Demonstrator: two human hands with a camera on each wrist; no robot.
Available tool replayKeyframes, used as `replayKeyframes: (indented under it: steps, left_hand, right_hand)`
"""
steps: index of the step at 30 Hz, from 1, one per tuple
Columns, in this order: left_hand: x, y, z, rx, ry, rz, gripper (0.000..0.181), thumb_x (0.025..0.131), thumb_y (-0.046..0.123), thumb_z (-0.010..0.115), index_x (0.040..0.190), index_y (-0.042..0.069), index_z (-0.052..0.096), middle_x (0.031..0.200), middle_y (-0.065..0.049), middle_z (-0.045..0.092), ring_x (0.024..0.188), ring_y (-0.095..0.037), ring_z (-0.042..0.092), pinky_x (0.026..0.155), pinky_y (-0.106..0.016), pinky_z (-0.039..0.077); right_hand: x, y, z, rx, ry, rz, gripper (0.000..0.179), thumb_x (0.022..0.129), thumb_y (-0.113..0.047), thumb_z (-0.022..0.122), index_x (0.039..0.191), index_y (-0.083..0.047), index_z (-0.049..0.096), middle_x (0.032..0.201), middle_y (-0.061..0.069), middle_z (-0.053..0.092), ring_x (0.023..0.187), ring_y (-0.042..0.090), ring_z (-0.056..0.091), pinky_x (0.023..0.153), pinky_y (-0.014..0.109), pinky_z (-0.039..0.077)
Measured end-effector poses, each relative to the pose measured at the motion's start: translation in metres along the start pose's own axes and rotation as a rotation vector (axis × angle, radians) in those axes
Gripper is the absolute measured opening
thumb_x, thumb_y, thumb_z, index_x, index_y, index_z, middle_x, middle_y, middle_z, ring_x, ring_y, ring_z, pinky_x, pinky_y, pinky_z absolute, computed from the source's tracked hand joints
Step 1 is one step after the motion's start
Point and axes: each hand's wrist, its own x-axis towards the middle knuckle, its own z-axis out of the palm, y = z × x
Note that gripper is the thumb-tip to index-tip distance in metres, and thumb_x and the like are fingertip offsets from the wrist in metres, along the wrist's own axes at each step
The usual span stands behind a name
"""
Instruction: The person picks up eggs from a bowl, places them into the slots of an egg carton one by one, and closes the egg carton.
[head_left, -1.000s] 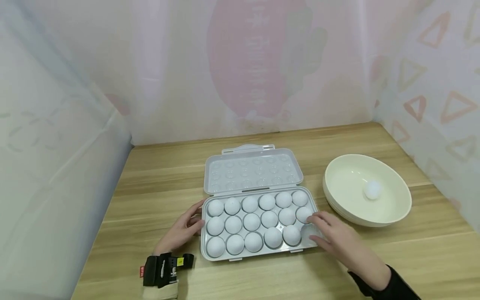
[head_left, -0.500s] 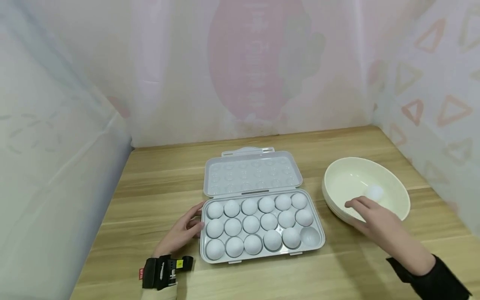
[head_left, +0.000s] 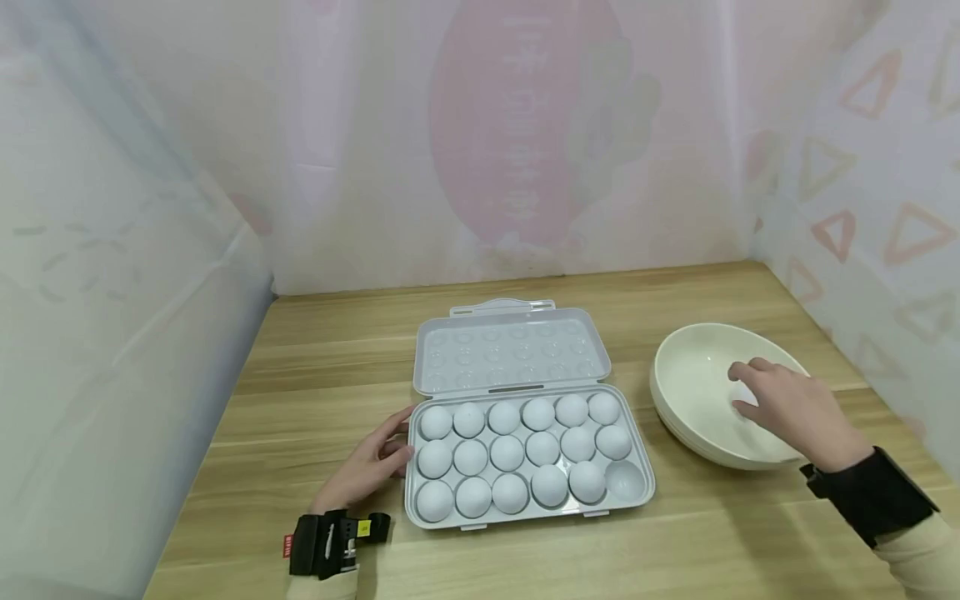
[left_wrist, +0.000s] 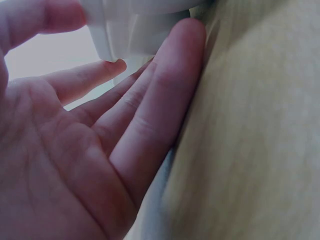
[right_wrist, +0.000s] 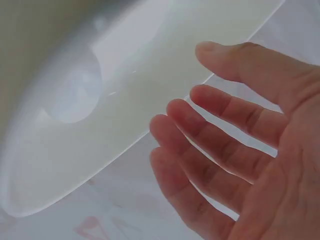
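A grey plastic egg box (head_left: pixel 642 467) lies with its lid (head_left: pixel 513 354) folded back. White eggs (head_left: pixel 507 453) fill its cups except the front right one. My left hand (head_left: pixel 365 468) rests at the box's left end, its thumb and fairly straight fingers touching the side; in the left wrist view the little finger (left_wrist: pixel 160 105) lies low along the table. Over the cream bowl (head_left: pixel 690 387) at the right hangs my right hand (head_left: pixel 797 410), fingers loosely bent with nothing between them. One white egg (right_wrist: pixel 75 92) sits inside the bowl, partly hidden by this hand in the head view.
The wooden table (head_left: pixel 330 358) carries the box and the bowl. Pale printed sheets (head_left: pixel 360 167) stand as walls at the back and both sides. The bowl is close to the right wall (head_left: pixel 885 317).
My right hand has moved from the box's right end, across to the right, and over the bowl near the egg. The left hand has stayed at the box's left end.
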Motion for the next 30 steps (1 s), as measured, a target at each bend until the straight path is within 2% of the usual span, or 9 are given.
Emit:
replayKeyframes:
  steps: [7, 11, 17, 24, 30]
  left_hand:
    - [0.002, 0.0, 0.001, -0.011, -0.009, 0.005, 0.056, 0.095, 0.017, 0.05, 0.145, 0.017, 0.023, 0.135, -0.028, 0.038, 0.11, -0.041, 0.05, 0.077, -0.034, 0.054]
    - [0.002, 0.0, 0.001, -0.003, -0.003, 0.004, 0.056, 0.095, 0.017, 0.05, 0.145, 0.018, 0.024, 0.134, -0.028, 0.039, 0.109, -0.04, 0.051, 0.076, -0.034, 0.054]
    - [0.003, -0.001, 0.002, -0.003, -0.012, 0.0, 0.057, 0.095, 0.018, 0.05, 0.145, 0.017, 0.023, 0.135, -0.028, 0.038, 0.11, -0.04, 0.05, 0.077, -0.034, 0.054]
    - [0.001, 0.001, 0.001, -0.011, 0.008, -0.021, 0.056, 0.095, 0.016, 0.049, 0.145, 0.02, 0.023, 0.135, -0.027, 0.038, 0.11, -0.039, 0.051, 0.077, -0.034, 0.054]
    - [0.0, 0.002, 0.001, 0.001, 0.008, -0.024, 0.057, 0.095, 0.018, 0.05, 0.145, 0.019, 0.023, 0.135, -0.027, 0.038, 0.11, -0.04, 0.05, 0.078, -0.035, 0.054]
  right_hand:
    - [0.006, 0.023, 0.002, 0.056, -0.233, 0.066, 0.034, 0.07, -0.013, 0.075, 0.098, -0.002, 0.059, 0.083, 0.011, 0.062, 0.064, 0.019, 0.055, 0.044, 0.034, 0.04]
    - [0.008, 0.035, 0.003, 0.077, -0.318, 0.092, 0.03, 0.071, -0.015, 0.073, 0.095, -0.002, 0.06, 0.081, 0.011, 0.064, 0.071, 0.024, 0.058, 0.048, 0.038, 0.043]
    - [0.011, 0.049, 0.005, 0.107, -0.377, 0.095, 0.029, 0.07, -0.015, 0.074, 0.091, -0.002, 0.06, 0.079, 0.012, 0.065, 0.071, 0.027, 0.059, 0.051, 0.039, 0.045]
    - [0.023, 0.047, -0.002, 0.088, -0.344, 0.092, 0.03, 0.07, -0.015, 0.073, 0.094, -0.003, 0.061, 0.08, 0.012, 0.066, 0.064, 0.021, 0.054, 0.047, 0.034, 0.039]
    - [0.032, 0.045, -0.004, 0.074, -0.371, 0.084, 0.031, 0.07, -0.016, 0.073, 0.096, -0.004, 0.062, 0.079, 0.011, 0.065, 0.062, 0.019, 0.052, 0.047, 0.034, 0.038]
